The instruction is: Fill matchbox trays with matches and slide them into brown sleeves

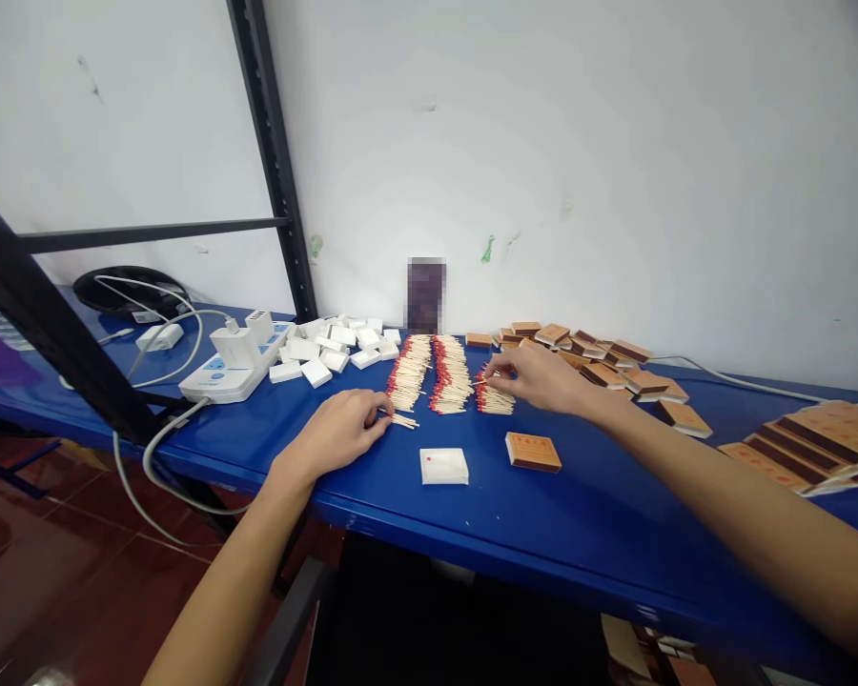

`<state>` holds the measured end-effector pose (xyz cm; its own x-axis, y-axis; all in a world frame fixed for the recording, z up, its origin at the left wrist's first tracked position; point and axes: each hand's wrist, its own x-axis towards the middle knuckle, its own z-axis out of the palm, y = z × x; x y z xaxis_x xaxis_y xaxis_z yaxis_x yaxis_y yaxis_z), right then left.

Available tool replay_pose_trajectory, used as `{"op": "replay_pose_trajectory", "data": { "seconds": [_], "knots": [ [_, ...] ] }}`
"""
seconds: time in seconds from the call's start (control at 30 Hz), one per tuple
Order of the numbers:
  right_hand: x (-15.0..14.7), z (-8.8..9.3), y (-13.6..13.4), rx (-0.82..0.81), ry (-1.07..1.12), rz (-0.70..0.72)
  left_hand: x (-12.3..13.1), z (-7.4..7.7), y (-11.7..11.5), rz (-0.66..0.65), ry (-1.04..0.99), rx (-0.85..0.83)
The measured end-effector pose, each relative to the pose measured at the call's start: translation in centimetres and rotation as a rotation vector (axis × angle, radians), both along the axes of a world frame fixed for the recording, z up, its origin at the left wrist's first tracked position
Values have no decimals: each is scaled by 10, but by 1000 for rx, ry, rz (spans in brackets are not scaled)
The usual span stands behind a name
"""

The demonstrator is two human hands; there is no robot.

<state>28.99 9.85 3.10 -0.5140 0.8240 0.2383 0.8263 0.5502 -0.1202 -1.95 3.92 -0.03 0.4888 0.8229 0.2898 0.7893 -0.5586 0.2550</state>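
My left hand [347, 426] is closed on a few matches [405, 421], whose pale sticks point right, low over the blue table. At the third, smallest pile of matches [497, 402], my right hand [533, 374] has thumb and finger pinched on a single match [478, 383]. Two longer piles of red-tipped matches, a left pile [409, 376] and a middle pile [452, 376], lie between my hands. Nearer me sit a white matchbox tray [444, 467] with a small red spot inside and an orange-brown matchbox cover [533, 452].
White trays [336, 345] are heaped at the back left, beside a power strip [235, 372] with chargers and cables. Orange-brown matchboxes [607, 367] are scattered at the back right, with a larger stack [822, 438] at far right. A black shelf post [275, 162] rises at left.
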Motion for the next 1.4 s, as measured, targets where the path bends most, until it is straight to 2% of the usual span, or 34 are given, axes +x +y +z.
{"op": "replay_pose_trajectory", "data": {
  "seconds": [0.27,0.43,0.57,0.67,0.77,0.83,0.97,1.1,1.17,1.3,1.4],
  "knots": [
    [-1,0,1,-34,32,23,1,1,-1,-9,0,-1],
    [-1,-4,5,-1,32,42,0,-1,-1,-17,-16,5],
    [2,1,3,20,72,31,0,-1,-1,-22,-22,-1],
    [0,12,-13,54,121,44,1,0,-1,-27,-27,0],
    [-11,23,-44,62,248,55,3,1,-3,-21,-28,-4],
    [-22,25,-68,9,365,77,3,2,-4,-13,-25,-16],
    [-41,10,-100,-205,446,155,5,3,-5,0,-16,-46],
    [-41,-10,-101,-302,360,191,4,1,-4,-7,-20,-58],
    [-37,-11,-97,-259,343,179,4,1,-4,-20,-36,-74],
    [-35,-2,-88,-54,340,169,11,5,-10,-80,-156,-107],
    [-38,0,-83,-33,320,212,24,8,-20,-170,-198,-150]
  ]
}}
